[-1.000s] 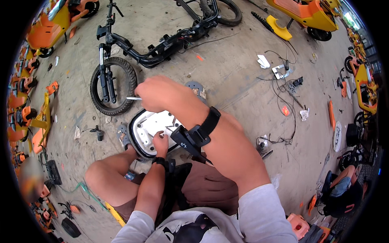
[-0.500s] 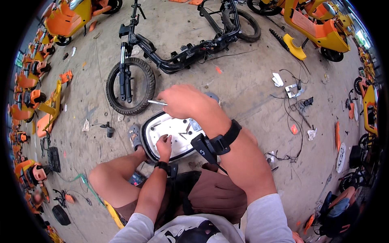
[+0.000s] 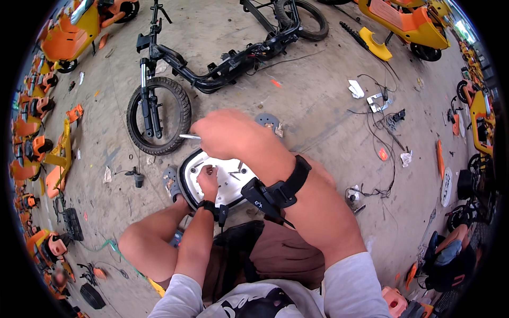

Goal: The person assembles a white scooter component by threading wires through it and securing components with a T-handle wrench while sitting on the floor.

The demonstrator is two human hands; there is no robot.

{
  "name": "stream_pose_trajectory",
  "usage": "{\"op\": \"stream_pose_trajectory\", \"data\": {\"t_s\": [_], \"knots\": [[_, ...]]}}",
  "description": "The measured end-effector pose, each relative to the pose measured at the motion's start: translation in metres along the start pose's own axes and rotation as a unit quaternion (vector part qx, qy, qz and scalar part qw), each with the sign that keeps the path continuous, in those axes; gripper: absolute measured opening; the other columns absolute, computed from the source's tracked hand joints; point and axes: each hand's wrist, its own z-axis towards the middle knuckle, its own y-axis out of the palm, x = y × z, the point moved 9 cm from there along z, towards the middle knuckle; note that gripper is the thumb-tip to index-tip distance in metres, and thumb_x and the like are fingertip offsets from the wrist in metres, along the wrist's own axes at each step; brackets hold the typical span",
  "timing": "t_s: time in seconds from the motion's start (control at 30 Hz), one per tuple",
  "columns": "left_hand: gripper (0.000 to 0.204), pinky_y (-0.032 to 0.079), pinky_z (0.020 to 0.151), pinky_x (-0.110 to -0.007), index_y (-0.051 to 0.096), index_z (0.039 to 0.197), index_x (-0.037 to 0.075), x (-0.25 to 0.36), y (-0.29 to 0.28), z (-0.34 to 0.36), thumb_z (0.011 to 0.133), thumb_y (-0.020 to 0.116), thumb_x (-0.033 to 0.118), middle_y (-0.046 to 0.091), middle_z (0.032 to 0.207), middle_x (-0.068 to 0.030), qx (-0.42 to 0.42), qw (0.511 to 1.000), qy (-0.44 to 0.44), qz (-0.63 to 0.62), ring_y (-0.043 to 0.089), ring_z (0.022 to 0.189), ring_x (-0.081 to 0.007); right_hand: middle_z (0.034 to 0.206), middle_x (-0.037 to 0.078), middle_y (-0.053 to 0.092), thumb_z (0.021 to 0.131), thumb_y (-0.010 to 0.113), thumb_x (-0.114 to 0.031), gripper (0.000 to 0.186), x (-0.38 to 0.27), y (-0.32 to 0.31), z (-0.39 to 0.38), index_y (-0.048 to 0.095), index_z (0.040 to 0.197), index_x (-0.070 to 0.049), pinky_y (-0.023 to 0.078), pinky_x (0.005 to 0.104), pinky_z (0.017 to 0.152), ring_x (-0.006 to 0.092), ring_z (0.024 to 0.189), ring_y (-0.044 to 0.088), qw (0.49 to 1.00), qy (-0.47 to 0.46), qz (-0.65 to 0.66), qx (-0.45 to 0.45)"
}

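A white, shallow plastic shell (image 3: 229,190) with a black rim lies between my feet, looking like an upturned scooter seat. Small dark bars and round black pads sit inside it. My left hand (image 3: 208,183) is over the shell's left part, fingers curled together; whatever they pinch is too small to make out. Above the shell's far edge, my right hand (image 3: 222,135) is closed around a slim silver metal rod (image 3: 190,137), which sticks out to the left. The rod's other end is hidden in the fist. My right forearm covers the shell's right side.
Ahead stands a bare black scooter frame (image 3: 212,82) with its front wheel (image 3: 185,114) close to my right hand. Loose cables (image 3: 389,148) and brackets lie on the right. Yellow and orange scooters (image 3: 63,40) line both sides. A person (image 3: 450,259) is at lower right.
My left hand has moved farther in over the shell, toward its far left part. My right hand still grips the rod above the far edge. The whole view has shifted slightly.
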Motion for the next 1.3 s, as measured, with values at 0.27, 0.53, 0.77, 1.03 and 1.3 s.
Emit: {"op": "stream_pose_trajectory", "data": {"t_s": [0.27, 0.53, 0.77, 1.03, 1.3], "knots": [[0.018, 0.05, 0.068, -0.046, 0.067, 0.101, -0.001, 0.014, 0.02, 0.015, 0.086, 0.065, 0.009, 0.069, 0.082, -0.0224, -0.046, 0.97, 0.17, 0.167, 0.065, 0.074, -0.0432, 0.089, 0.019, 0.071, 0.073, 0.068, -0.006, 0.018, -0.015, -0.006, -0.007, 0.071, 0.09, -0.002, 0.055, 0.0442, 0.077, 0.0356, 0.09, 0.069, 0.999, -0.031, -0.008, 0.016], [0.026, 0.05, 0.071, -0.048, 0.064, 0.109, -0.001, 0.033, 0.008, 0.005, 0.089, 0.061, 0.015, 0.07, 0.091, -0.0231, 0.035, 0.97, 0.238, 0.035, 0.064, 0.088, -0.0443, 0.091, 0.014, 0.073, 0.074, 0.068, -0.008, 0.015, -0.019, 0.0, -0.007, 0.076, 0.086, -0.006, 0.057, 0.041, 0.076, 0.0292, 0.089, 0.072, 0.999, -0.044, -0.027, -0.014], [0.018, 0.05, 0.071, -0.047, 0.066, 0.099, -0.002, 0.011, 0.015, 0.002, 0.089, 0.057, 0.01, 0.069, 0.091, -0.0223, -0.013, 0.984, 0.179, -0.012, 0.065, 0.087, -0.0422, 0.089, 0.014, 0.073, 0.073, 0.069, -0.007, 0.011, -0.017, -0.002, -0.006, 0.076, 0.082, -0.007, 0.057, 0.0386, 0.076, 0.0286, 0.089, 0.072, 0.999, -0.039, -0.028, 0.02], [0.018, 0.05, 0.073, -0.049, 0.066, 0.095, -0.003, 0.025, 0.02, -0.004, 0.083, 0.053, -0.002, 0.068, 0.089, -0.0228, -0.005, 0.969, 0.228, 0.097, 0.062, 0.086, -0.0454, 0.084, 0.018, 0.072, 0.068, 0.07, -0.007, 0.013, -0.013, 0.0, -0.003, 0.073, 0.08, -0.003, 0.056, 0.0423, 0.071, 0.0341, 0.083, 0.071, 0.998, -0.051, -0.012, 0.043], [0.018, 0.051, 0.077, -0.044, 0.067, 0.102, -0.003, 0.016, 0.015, 0.004, 0.088, 0.059, 0.006, 0.07, 0.098, -0.0218, -0.029, 0.988, 0.145, 0.048, 0.066, 0.093, -0.0389, 0.087, 0.015, 0.073, 0.071, 0.069, -0.008, 0.012, -0.012, -0.003, -0.008, 0.075, 0.082, -0.005, 0.057, 0.0402, 0.074, 0.0307, 0.086, 0.072, 0.999, -0.041, -0.018, 0.028]]}}
